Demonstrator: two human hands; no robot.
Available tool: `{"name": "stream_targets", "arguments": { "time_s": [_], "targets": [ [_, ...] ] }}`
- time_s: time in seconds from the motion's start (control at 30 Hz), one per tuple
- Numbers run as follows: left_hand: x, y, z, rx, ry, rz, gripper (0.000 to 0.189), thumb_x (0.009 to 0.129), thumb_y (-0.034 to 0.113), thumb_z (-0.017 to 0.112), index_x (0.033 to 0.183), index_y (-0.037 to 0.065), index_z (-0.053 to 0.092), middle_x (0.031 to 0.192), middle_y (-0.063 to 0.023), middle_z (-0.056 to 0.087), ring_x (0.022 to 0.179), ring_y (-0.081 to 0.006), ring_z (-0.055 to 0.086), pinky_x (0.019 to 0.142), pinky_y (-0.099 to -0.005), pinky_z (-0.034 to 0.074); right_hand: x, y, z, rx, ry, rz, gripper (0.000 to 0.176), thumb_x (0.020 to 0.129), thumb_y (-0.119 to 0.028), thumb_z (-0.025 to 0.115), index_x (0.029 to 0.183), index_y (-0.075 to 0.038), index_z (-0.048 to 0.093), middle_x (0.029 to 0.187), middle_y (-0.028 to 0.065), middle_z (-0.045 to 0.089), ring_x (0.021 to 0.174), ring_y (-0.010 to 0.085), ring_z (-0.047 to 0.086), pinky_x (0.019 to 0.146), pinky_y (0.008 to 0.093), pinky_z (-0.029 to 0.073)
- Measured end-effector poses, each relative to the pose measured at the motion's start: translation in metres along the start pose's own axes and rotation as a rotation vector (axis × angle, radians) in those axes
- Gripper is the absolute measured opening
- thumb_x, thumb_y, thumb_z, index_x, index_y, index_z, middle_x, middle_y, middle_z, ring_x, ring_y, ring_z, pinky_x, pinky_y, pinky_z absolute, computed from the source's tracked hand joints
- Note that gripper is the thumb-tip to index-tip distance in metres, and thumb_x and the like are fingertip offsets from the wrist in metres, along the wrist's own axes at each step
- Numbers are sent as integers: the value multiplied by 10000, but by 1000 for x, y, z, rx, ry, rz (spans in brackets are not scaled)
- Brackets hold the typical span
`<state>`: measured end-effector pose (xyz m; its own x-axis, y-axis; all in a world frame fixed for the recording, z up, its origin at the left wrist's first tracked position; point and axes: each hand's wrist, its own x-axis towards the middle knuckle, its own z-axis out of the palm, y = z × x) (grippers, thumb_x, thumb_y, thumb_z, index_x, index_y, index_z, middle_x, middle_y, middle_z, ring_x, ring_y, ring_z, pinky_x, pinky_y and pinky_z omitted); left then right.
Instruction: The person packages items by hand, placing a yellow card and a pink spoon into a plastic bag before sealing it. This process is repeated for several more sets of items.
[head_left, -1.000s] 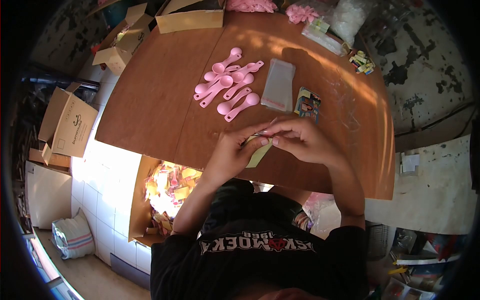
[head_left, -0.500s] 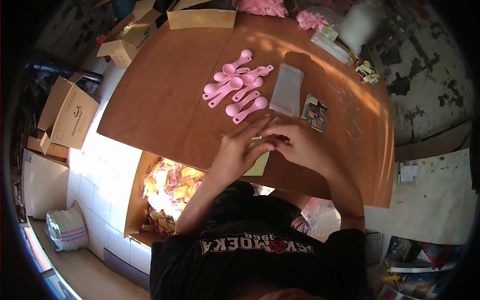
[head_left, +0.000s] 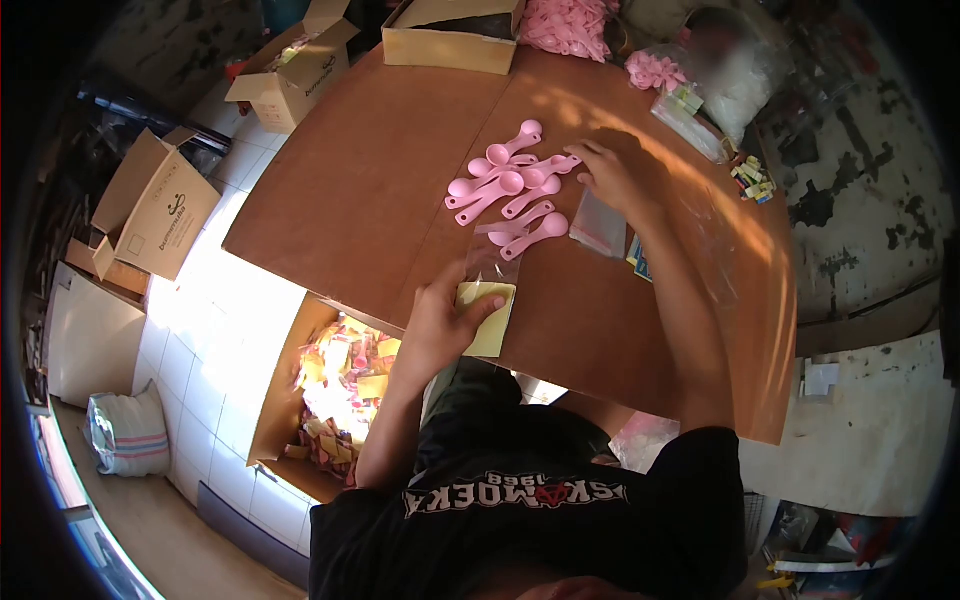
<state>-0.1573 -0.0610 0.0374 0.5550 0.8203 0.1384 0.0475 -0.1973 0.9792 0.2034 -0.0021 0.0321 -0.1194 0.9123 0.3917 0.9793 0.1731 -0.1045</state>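
My left hand [head_left: 445, 322] grips a clear plastic bag [head_left: 494, 268] with a yellow card [head_left: 487, 335] in it, thumb on top of the card, close to the table's near edge. The bag's upper end reaches up to the lowest spoons. Farther out, my right hand [head_left: 612, 182] is stretched over the table with its fingers apart, fingertips right at the handle end of a pink measuring spoon [head_left: 545, 170]. That spoon lies at the right side of a loose pile of pink measuring spoons [head_left: 487, 200]. Under my right wrist is a stack of clear bags [head_left: 600, 228].
Small printed cards [head_left: 638, 262] lie partly behind my right forearm. An open carton of filled packets [head_left: 345, 390] stands below the table's left edge. Along the far edge are a shallow cardboard box [head_left: 450, 48], heaped pink spoons [head_left: 568, 25] and small yellow-green packs [head_left: 752, 180].
My hands have parted. The right hand moved away to the spoon pile; the left now holds the bag and yellow card alone, in plain sight. The view has shifted slightly.
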Motion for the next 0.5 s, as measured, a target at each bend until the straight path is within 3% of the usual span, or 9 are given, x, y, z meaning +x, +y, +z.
{"name": "stream_targets", "arguments": {
  "time_s": [0.1,0.2,0.23,0.3,0.37,0.5],
  "targets": [
    [-2,0,-3,-9,-8,4,468,842,122,749,1272,56,578,854,-138,706,698,-138,646,656,-298,512,4,8,6,90,-158,11,353,853,-70,646,1203,-68,600,1161,96,633,1034,332,629,850,456,514],
    [-2,-5,-1,-66,-12,21,473,843,117,748,1277,47,575,863,-140,706,733,-128,642,676,-296,515,-3,2,-1,161,-105,46,301,856,-58,639,1156,-43,629,1081,130,649,996,347,634,823,444,518],
    [-2,-5,-1,-67,-13,19,473,843,117,748,1277,47,575,863,-140,706,733,-128,642,676,-296,515,-5,1,-5,224,13,-3,269,862,-56,639,1130,-35,643,1042,129,658,963,324,650,811,410,525],
    [-1,-3,0,-100,-113,-48,536,872,56,716,1355,-6,492,1002,-67,673,846,-90,619,729,-245,499,-12,-6,-16,287,128,-49,238,868,-53,640,1104,-27,657,1004,128,666,929,301,666,798,377,533],
    [2,-8,6,-116,-126,-18,543,872,46,712,1363,-3,484,1002,-68,671,844,-90,621,727,-245,499,-23,-23,-34,490,191,164,224,909,-42,623,1130,-7,639,983,91,674,900,196,664,807,298,514],
    [7,-5,18,-160,-170,2,554,872,15,700,1375,-4,469,1028,-72,661,877,-92,626,744,-247,504,-49,-62,-81,842,322,370,158,932,-72,629,1068,1,662,956,53,677,856,117,652,777,246,511]
  ]
}}
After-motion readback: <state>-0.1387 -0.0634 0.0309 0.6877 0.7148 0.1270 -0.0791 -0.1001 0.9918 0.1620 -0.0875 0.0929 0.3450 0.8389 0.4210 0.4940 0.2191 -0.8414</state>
